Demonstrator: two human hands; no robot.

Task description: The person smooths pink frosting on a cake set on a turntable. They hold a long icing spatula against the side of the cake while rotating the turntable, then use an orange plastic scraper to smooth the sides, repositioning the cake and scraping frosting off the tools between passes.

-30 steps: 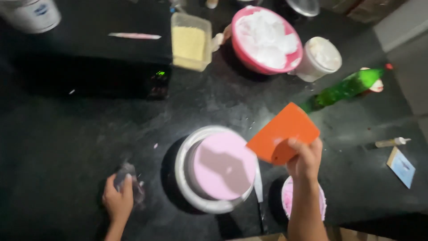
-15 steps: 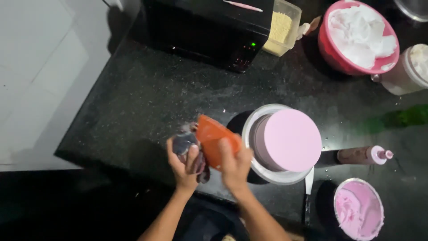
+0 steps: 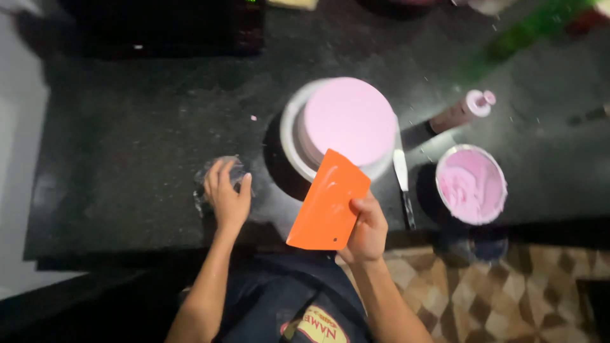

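The right hand (image 3: pixel 365 232) holds a flat orange plastic scraper (image 3: pixel 328 201). The grip is a pinch on the scraper's right edge, thumb on the upper face and fingers behind it. The scraper is tilted, its upper corner overlapping the near rim of the white turntable (image 3: pixel 291 136) in this view; whether it touches cannot be told.

The left hand (image 3: pixel 227 195) rests on a crumpled piece of clear plastic wrap (image 3: pixel 222 173) lying on the dark speckled stone bench (image 3: pixel 140 140). Its fingers are spread loosely over the wrap, not closed around it; the view is soft here, so contact is probable but not certain.

Layout, read from the round cake with smooth pink icing (image 3: pixel 349 121) on the turntable:
- 3 o'clock: a small bottle with a pink cap (image 3: pixel 462 111), lying on its side.
- 4 o'clock: a round bowl of pink icing (image 3: pixel 471 184), well apart from the cake.
- Between cake and bowl: a metal palette knife with a dark handle (image 3: pixel 402 181), just beside the turntable.
- 6 o'clock: the scraper and right hand.
- 8 o'clock: the wrap and left hand.
- 10 o'clock: a black appliance (image 3: pixel 159 25) at the far edge of the bench.
- 1 o'clock: a blurred green bottle (image 3: pixel 527 32).
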